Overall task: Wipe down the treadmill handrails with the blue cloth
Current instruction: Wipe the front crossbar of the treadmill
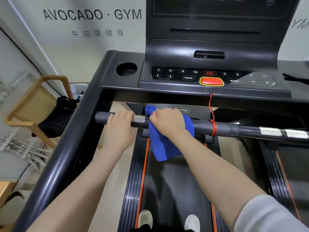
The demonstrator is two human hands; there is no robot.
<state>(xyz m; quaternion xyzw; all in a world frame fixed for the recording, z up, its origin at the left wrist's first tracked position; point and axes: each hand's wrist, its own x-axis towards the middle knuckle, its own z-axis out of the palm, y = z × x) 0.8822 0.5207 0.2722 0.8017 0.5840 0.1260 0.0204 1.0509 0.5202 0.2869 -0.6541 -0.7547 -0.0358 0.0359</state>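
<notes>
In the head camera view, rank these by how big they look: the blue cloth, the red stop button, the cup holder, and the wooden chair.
1. wooden chair
2. blue cloth
3. cup holder and red stop button: look alike, unranked.

Fluffy terry blue cloth drapes a matt dark handrail with a shiny metal sensor band; glossy black side rail; wooden, cane-backed chair

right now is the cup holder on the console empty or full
Empty: the cup holder shows only a dark round well, nothing standing in it.
</notes>
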